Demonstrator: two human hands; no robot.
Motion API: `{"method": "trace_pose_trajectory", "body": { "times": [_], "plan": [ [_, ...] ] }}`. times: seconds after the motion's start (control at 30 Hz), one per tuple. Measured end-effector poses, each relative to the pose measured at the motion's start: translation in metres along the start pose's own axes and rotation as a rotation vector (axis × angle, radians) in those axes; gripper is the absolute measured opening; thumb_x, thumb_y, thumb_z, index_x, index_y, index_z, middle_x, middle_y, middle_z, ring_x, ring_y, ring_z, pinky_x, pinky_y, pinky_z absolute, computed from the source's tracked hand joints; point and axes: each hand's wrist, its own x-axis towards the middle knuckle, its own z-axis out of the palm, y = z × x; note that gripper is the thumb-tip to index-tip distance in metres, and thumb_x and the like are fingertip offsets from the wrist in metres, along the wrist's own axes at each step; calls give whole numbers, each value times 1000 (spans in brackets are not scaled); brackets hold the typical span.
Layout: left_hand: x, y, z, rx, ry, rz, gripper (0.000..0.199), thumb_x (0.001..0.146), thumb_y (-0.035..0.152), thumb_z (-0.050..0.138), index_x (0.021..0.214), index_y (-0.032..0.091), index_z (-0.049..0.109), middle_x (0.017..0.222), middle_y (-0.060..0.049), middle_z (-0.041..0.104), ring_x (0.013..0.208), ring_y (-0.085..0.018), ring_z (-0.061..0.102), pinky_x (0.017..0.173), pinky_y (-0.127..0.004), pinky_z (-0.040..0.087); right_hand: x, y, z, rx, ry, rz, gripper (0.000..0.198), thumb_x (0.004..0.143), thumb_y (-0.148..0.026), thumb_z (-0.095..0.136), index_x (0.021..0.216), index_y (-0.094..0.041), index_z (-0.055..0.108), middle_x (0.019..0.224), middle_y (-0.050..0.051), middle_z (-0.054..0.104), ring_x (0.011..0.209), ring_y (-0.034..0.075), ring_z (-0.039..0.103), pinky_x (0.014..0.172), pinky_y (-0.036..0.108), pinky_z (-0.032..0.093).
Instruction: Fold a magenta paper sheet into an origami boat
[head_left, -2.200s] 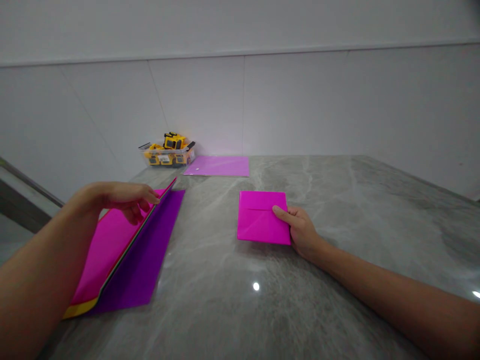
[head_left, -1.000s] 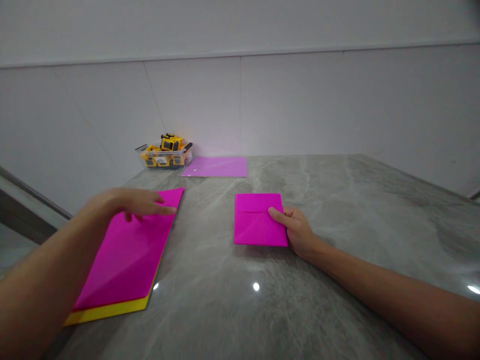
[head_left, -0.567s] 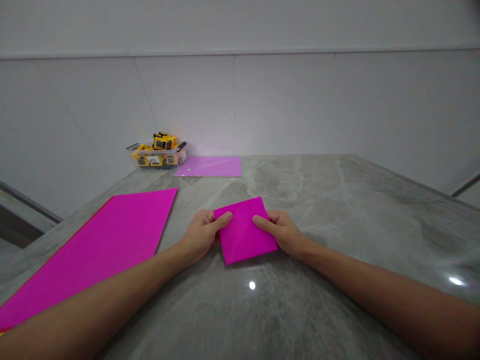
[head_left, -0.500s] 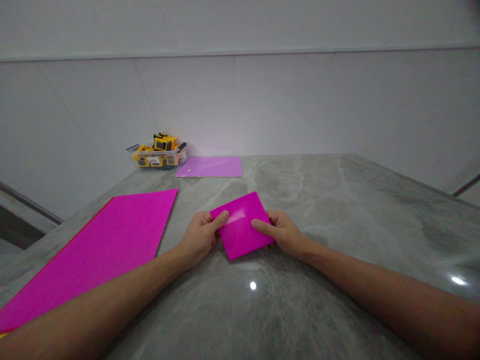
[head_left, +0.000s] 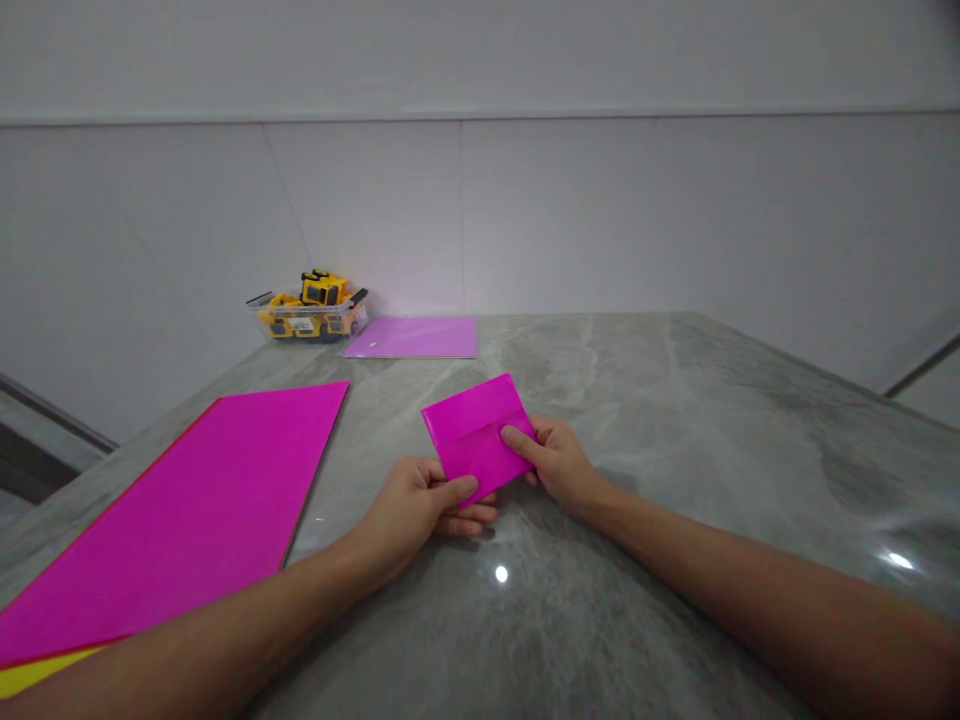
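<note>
Pink folded square (head_left: 472, 415) is held tilted, pretty much mid-table, just over the grey marbled table (head_left: 660, 420). Its near-left corner is pinched by the left hand (head_left: 412, 505), its right edge by the right hand (head_left: 561, 465). Bigger pink sheets (head_left: 187, 500) are stacked off left; yellow toy trucks (head_left: 324, 290) are piled in a clear box (head_left: 301, 325) way back, beside a lilac sheet (head_left: 416, 338).

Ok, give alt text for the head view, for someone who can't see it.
A left hand and right hand hold a pink envelope-like square at a grey marbled table. A larger pink sheet lies to the left; behind, a clear bin of yellow toy vehicles stands beside a lilac sheet.
</note>
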Motion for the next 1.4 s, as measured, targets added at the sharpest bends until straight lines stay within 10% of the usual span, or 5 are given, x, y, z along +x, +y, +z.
{"method": "trace_pose_trajectory", "body": {
  "times": [0.37, 0.7, 0.97, 1.27, 1.4],
  "plan": [
    [-10, 11, -12, -554, -243, 199, 66, 75, 45, 74, 133, 24, 50, 115, -13, 68, 105, -31, 65, 90, -48, 50, -20, -13, 2, -686, -34, -808, 25, 94, -22, 51, 117, -21, 61, 95, 8, 67, 81, 17, 64, 70, 29, 52],
    [-11, 19, -8, -526, 21, 162, 61, 91, 55, 49, 139, 19, 42, 104, -14, 68, 90, -26, 68, 85, -44, 51, -21, -17, 6, -684, -200, -787, 69, 87, -67, 46, 132, -15, 53, 115, 16, 61, 103, 27, 60, 84, 43, 52],
    [-12, 9, -9, -475, 33, 193, 84, 64, 59, 79, 130, 15, 52, 115, -14, 65, 97, -27, 64, 87, -38, 51, -23, -21, 8, -677, -92, -863, 38, 93, -30, 55, 130, -20, 53, 115, 12, 63, 102, 23, 60, 83, 39, 53],
    [-1, 13, -11, -560, 35, 207, 25, 79, 16, 69, 103, 8, 67, 92, -10, 72, 76, -17, 67, 73, -27, 58, -13, -9, -1, -825, -137, -979, 40, 91, -7, 46, 125, -22, 60, 118, 9, 68, 113, 22, 61, 93, 43, 53],
    [3, 9, -13, -482, -14, 198, 38, 73, 3, 69, 111, 7, 65, 91, -12, 73, 73, -18, 70, 71, -27, 59, -12, -10, -6, -964, -269, -957, 48, 85, -3, 44, 130, -15, 57, 129, 11, 63, 128, 24, 51, 103, 47, 47]
  ]
}}
